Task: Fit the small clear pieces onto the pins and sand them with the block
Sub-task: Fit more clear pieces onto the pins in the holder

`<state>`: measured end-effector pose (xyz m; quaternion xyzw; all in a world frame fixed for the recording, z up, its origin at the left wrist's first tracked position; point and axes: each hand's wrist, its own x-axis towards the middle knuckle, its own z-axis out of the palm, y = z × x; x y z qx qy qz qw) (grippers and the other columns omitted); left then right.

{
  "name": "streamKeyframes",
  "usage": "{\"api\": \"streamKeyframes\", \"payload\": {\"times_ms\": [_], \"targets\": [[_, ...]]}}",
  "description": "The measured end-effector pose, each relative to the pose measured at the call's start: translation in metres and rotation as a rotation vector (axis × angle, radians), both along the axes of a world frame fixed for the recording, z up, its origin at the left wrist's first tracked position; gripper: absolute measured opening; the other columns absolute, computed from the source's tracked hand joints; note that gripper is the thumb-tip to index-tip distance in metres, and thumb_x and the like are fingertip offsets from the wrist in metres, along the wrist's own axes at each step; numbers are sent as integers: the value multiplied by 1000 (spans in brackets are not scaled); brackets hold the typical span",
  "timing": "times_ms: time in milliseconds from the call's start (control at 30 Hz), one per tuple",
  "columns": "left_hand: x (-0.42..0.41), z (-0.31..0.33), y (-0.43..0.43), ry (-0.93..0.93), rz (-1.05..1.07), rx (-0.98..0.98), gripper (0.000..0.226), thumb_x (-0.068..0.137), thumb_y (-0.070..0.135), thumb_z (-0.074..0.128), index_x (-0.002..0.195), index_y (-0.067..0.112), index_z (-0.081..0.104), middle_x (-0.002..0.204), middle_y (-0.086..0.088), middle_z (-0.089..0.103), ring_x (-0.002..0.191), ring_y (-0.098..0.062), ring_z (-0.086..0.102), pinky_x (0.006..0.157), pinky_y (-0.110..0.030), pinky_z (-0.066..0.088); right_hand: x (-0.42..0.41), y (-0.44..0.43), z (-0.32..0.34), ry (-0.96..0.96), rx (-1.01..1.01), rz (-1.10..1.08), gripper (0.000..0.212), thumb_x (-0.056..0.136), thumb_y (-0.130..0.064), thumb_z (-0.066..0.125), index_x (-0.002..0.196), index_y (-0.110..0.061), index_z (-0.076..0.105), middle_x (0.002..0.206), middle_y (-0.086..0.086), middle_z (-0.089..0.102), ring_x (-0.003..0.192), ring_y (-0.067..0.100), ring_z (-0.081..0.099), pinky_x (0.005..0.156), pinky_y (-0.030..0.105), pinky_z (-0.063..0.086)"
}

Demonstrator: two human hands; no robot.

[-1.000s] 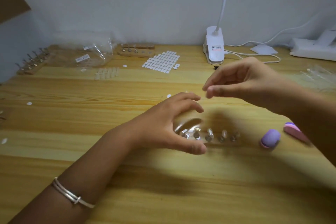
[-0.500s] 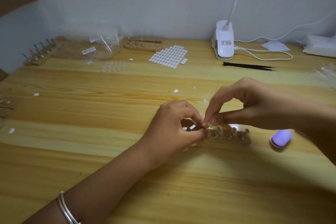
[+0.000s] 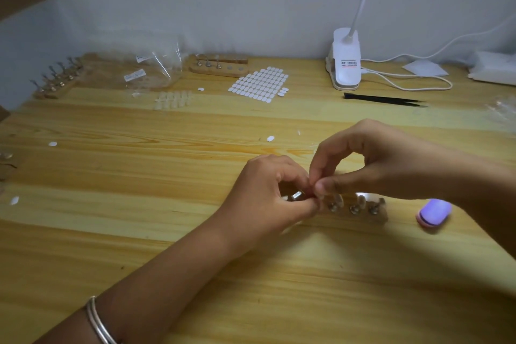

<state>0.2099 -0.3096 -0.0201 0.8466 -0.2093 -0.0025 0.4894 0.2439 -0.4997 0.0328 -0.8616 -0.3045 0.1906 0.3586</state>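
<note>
Hands meet over the left end of a wooden pin stand point(image 3: 381, 216). The left hand point(image 3: 268, 195), fingers curled, grips a metal pin point(image 3: 296, 195) at that end. The right hand point(image 3: 377, 165) closes thumb and forefinger in a pinch at the pin's tip, apparently on a small clear piece too slight to make out. Fitted clear pieces point(image 3: 339, 200) stand on pins toward the stand's right half. The purple sanding block point(image 3: 434, 213) lies untouched just right of the stand. Spare clear pieces point(image 3: 173, 99) lie well beyond it, toward the wall. Fitting appears to be the step in hand. Next, the piece would need seating squarely before the pinch lets go. Sanding is not yet begun.
</note>
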Motion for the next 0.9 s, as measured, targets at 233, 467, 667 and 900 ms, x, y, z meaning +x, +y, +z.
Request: {"api": "streamKeyframes", "payload": {"times_ms": [233, 467, 667, 900], "targets": [[1, 2, 1, 22, -35, -3, 8, 70, 6, 84, 76, 8, 78, 81, 0, 74, 84, -13, 64, 83, -37, 49, 7, 3, 2, 41, -58, 36, 8, 82, -18, 81, 84, -25, 80, 77, -9, 76, 75, 3, 66, 76, 12, 44], [2, 1, 1, 12, -51, -25, 7, 71, 5, 84, 74, 7, 78, 78, -3, 74, 81, -16, 65, 76, -38, 49, 6, -2, -5, 20, -20, 14, 5, 81, -19, 81, 84, -23, 81, 75, -9, 75, 73, 2, 65, 73, 12, 44], [3, -1, 2, -4, -44, -25, 7, 72, 7, 84, 75, 10, 78, 78, 0, 74, 82, -14, 66, 79, -38, 49, 0, -4, -10, -73, -11, -22, 6, 78, -25, 82, 83, -27, 81, 80, -13, 75, 80, 6, 68, 76, 23, 51], [1, 1, 3, 38, -74, 42, 16, 72, 17, 85, 82, 16, 73, 90, 6, 66, 88, -12, 65, 84, -39, 54, 28, -27, -5, -266, -19, -193, 13, 86, -22, 75, 96, -30, 78, 87, -16, 75, 87, 0, 64, 79, 16, 46]]}}
